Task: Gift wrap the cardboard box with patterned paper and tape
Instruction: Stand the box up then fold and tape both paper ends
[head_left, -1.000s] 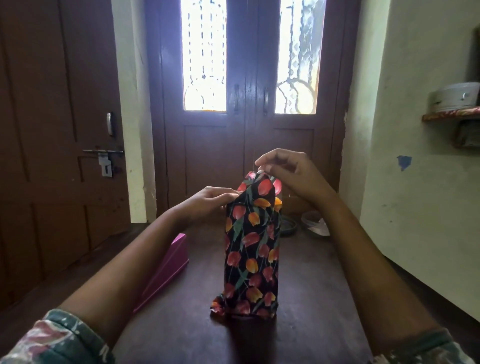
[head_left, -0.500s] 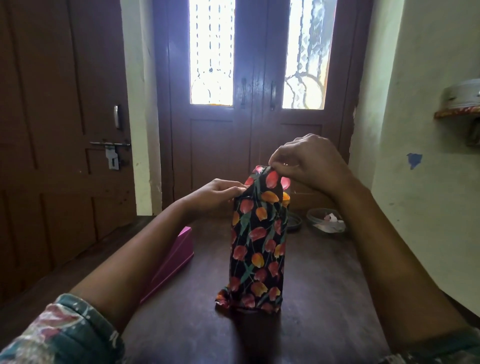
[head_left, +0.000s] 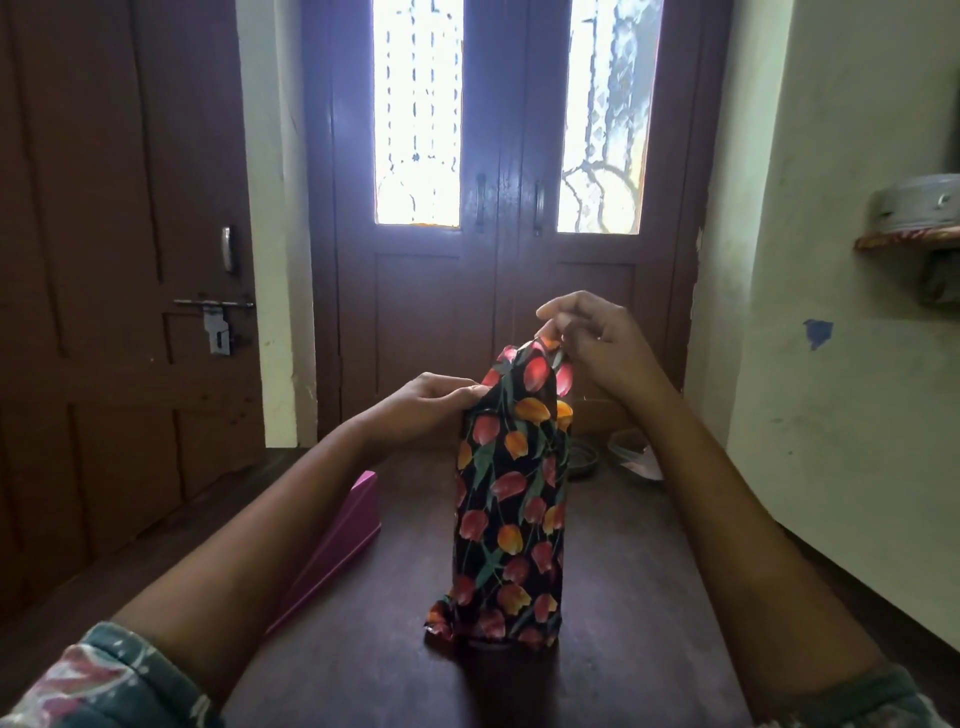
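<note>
Head view is showing the box (head_left: 506, 525) standing upright on the bench (head_left: 654, 597), covered all round in black paper (head_left: 524, 415) printed with red and orange tulips. The right-hand grip (head_left: 597, 343) is pinching the paper's peak just above the box's top, fingers curled. The left-hand grip (head_left: 421, 402) is pinching the paper at the box's upper left edge. Loose paper is bunching round the box's foot. Left of the box a pink case (head_left: 343, 535) is lying. Behind the box to its right, shallow dishes (head_left: 631, 449) are sitting; farther behind, a brown double door (head_left: 511, 291) is glowing through its panes.
</note>
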